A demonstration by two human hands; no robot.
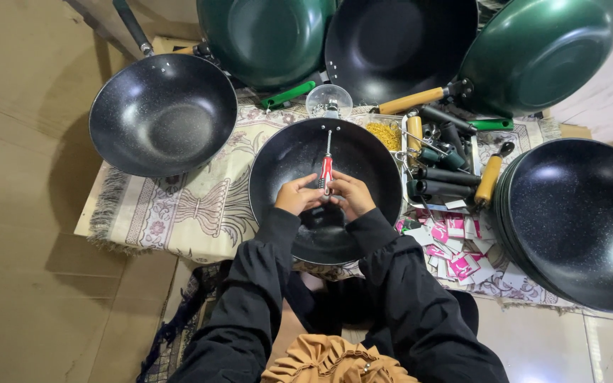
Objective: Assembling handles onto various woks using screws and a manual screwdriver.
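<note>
Both hands, left hand [298,196] and right hand [350,194], grip a red-handled screwdriver [327,168] at frame centre, its tip pointing up inside a black wok [278,159]. Loose handles [443,174] lie right; pink packets [455,245] lower right.

A: The black wok [325,190] at frame centre?
B: Metal, a dark glossy coating with fine speckles. The screwdriver [326,170] over it has a bright steel shaft and a shiny red plastic handle.

A: Around it?
B: A woven patterned cloth [179,206], matt, fringed at the left. Upper right, a glossy green-enamelled wok [540,50] with a smooth wooden handle [411,100]. Brown cardboard [23,142], dull, at left.
</note>
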